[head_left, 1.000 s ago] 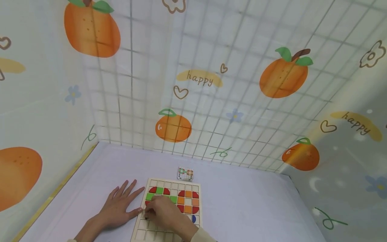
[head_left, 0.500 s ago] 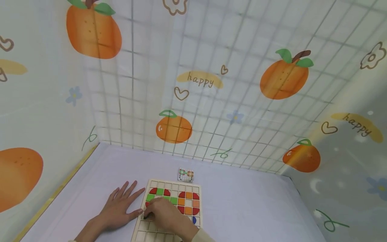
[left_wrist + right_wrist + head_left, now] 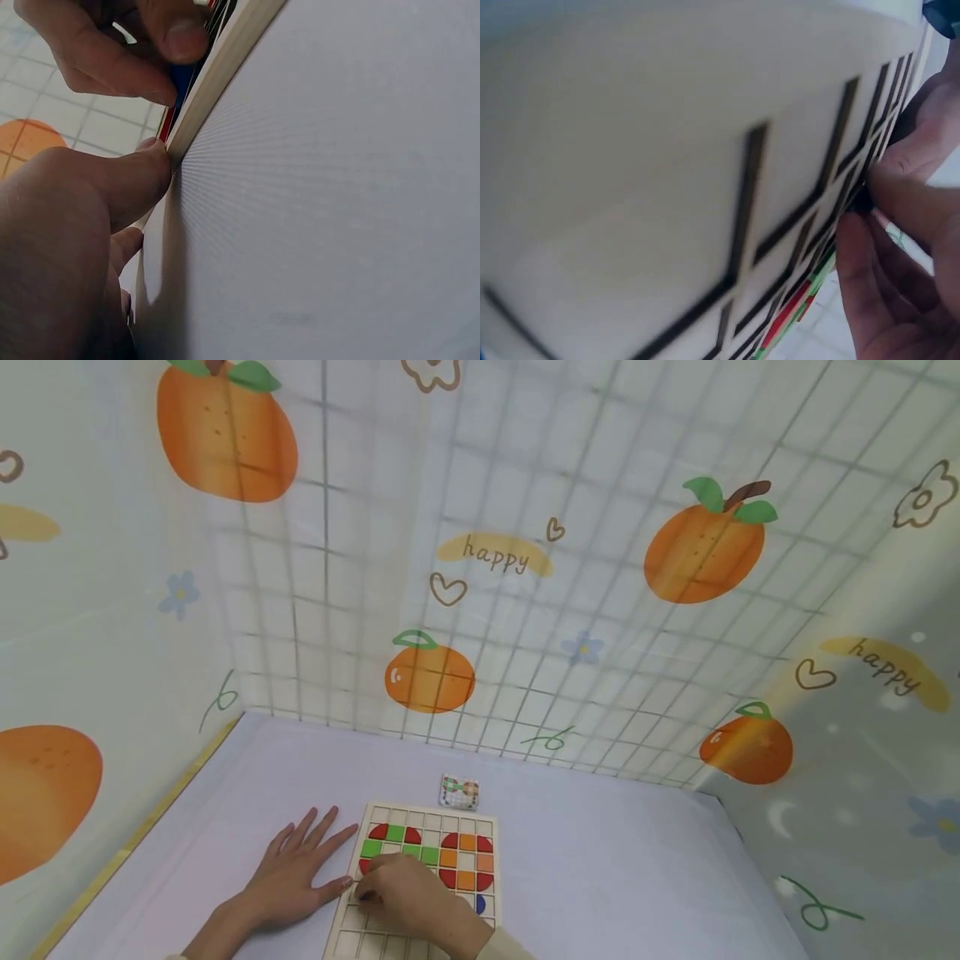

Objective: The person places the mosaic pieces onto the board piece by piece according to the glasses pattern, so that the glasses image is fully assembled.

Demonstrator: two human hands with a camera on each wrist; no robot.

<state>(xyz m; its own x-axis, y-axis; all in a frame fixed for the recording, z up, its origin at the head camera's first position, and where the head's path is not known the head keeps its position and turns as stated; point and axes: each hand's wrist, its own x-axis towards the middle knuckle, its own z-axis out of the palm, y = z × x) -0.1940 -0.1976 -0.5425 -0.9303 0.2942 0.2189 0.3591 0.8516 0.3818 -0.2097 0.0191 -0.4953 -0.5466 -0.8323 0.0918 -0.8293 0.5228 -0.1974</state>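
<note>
A light wooden grid board (image 3: 349, 942) lies on the table, with red, green and orange pieces set in its cells. My right hand (image 3: 411, 893) is over the board's left side and pinches a small dark blue piece (image 3: 367, 897) between thumb and fingers, low over the cells. In the right wrist view that piece (image 3: 863, 199) looks nearly black, and its shape is mostly hidden. My left hand (image 3: 288, 878) rests on the table left of the board, fingers spread and thumb touching the board's edge. Part of the pattern is hidden under my right hand.
A small pattern card (image 3: 459, 792) lies just beyond the board. A blue rounded piece (image 3: 481, 904) sits in a cell at the board's right side. White table cloth (image 3: 615, 868) stretches to the right, and printed curtains (image 3: 510, 677) hang around the table.
My right hand shifts only slightly at the same left-hand cells, with the dark blue piece still at its fingertips. My left hand stays in place.
</note>
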